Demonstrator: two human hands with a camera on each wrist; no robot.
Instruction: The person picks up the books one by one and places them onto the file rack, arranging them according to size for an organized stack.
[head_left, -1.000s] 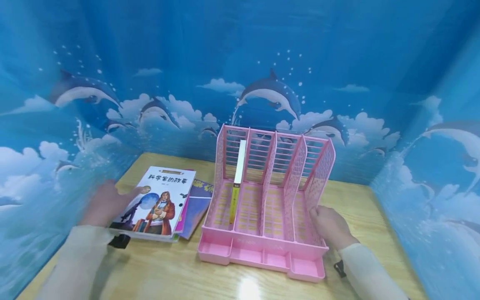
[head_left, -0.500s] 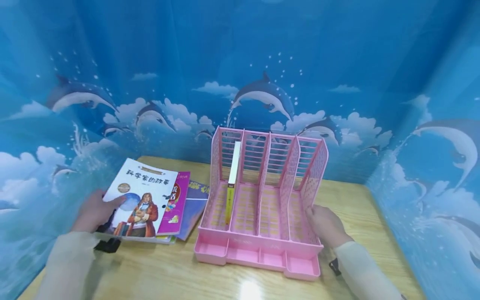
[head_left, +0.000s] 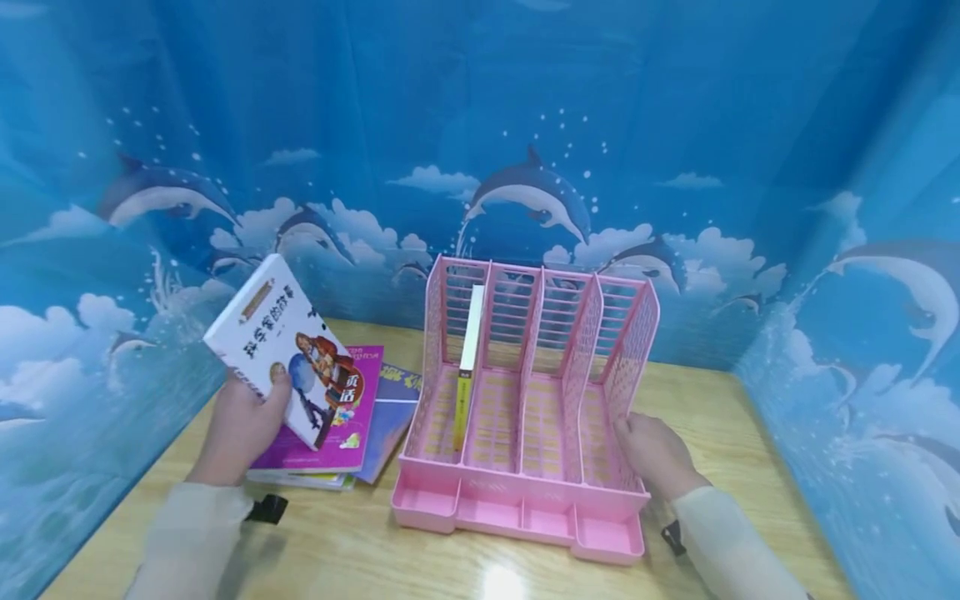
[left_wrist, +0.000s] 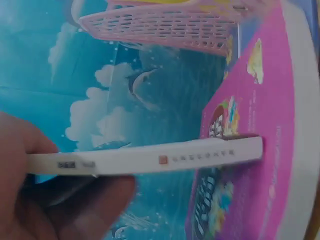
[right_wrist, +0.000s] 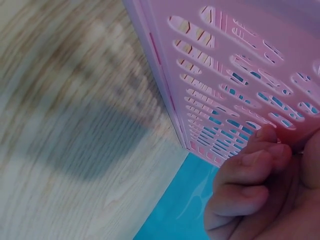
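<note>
At the left of the head view, your left hand (head_left: 238, 429) is pinching the white book (head_left: 281, 333), thumb pressing on the cover and fingers going behind it. You are holding the book raised at a slant, its top edge pointing to the upper left and its cover, with a figure in a red coat, facing you. Its lower corner is overlapping the magenta book (head_left: 322, 461) in the frame; you are leaving it unclear whether the 2 are touching. In the left wrist view, the white book's spine is running across the lower half, between your thumb and fingers.

Toward the lower right of the head view, your right hand (head_left: 656, 450) is gripping the right side wall of the pink rack (head_left: 517, 492), fingers curling in against the lattice. The rack is standing at centre right, showing 4 upright slots and 4 shallow trays along its front. The yellow book (head_left: 462, 408) is standing in the leftmost slot, just beside the first divider.

At left of centre, the magenta book is lying flat, partly covering the blue book (head_left: 386, 429). The bench (head_left: 337, 542) is carrying everything, and a dolphin-printed curtain (head_left: 337, 125) is filling the upper frame.
</note>
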